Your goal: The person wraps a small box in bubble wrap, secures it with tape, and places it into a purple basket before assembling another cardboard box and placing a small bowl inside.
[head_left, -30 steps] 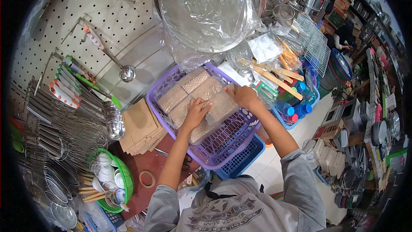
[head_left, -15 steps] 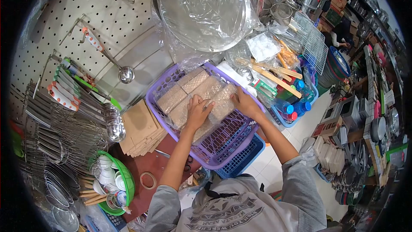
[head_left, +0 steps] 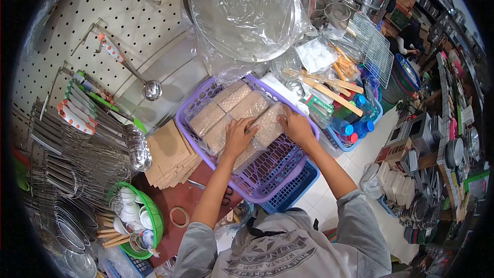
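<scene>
A purple plastic basket (head_left: 288,171) sits tilted in front of me on a blue crate (head_left: 293,190). Inside it lie several tan packs wrapped in clear plastic (head_left: 226,108). Both hands grip one of these packs (head_left: 267,123) near the basket's middle. My left hand (head_left: 238,136) presses on its left end, fingers curled over the wrap. My right hand (head_left: 297,126) holds its right end against the basket's right side.
A stack of brown paper bags (head_left: 170,154) lies left of the basket. A green basket of small cups (head_left: 135,219) and a tape roll (head_left: 178,216) sit lower left. Ladles (head_left: 139,149) hang on the pegboard. A wrapped steel pan (head_left: 242,10) stands behind. Shelves fill the right.
Both hands have pushed the wrapped pack slightly down and inward into the basket, and my right hand slid from the pack's upper corner to its right side.
</scene>
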`<state>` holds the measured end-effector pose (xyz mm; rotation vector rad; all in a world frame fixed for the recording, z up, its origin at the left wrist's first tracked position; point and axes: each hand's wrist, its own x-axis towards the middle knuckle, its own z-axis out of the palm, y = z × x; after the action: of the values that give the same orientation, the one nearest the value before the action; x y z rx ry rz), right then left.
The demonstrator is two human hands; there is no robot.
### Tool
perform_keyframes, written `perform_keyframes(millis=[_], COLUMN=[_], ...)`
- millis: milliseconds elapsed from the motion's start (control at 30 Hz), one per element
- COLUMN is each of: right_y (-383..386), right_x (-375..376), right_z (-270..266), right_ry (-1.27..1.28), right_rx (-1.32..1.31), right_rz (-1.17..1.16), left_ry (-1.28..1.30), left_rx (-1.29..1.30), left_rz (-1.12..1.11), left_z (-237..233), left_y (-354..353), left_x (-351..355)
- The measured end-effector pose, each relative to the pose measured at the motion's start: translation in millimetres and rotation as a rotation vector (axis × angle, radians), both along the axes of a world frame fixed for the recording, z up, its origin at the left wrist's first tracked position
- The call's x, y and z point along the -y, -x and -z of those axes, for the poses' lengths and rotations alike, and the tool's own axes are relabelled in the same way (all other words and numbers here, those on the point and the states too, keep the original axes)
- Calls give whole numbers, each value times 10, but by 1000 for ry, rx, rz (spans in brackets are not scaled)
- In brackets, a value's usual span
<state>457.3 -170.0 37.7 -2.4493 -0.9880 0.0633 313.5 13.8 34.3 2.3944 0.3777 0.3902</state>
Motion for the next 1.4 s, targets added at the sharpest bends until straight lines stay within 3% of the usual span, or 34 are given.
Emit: perform_keyframes(millis=[167,367,667,867,967,1167,1400], right_y=[-4,-74,-125,-56,-5,124,-34], right_x=[-30,-60,-122,-96,-107,-37,61], right_z=[-145,33,203,205,-24,-273,-371], right_ry=[38,-2,76,3,110,155,125], right_rx=[-121,-58,-28,-22,-100,93,133], right_rz=[-17,-62,-44,-21,-7,-11,-277], left_ry=[30,-32,73,-99,-143,-218,-72], left_rx=[-44,136,-3,36,68,93,117], left_rz=[-16,-62,-125,-80,-55,-24,71], left_z=[-74,108,65,-40,-15,-52,16], left_y=[-9,-77,-109,-79,-74,-64,-59], left_x=[7,2,-8,79,75,56,104])
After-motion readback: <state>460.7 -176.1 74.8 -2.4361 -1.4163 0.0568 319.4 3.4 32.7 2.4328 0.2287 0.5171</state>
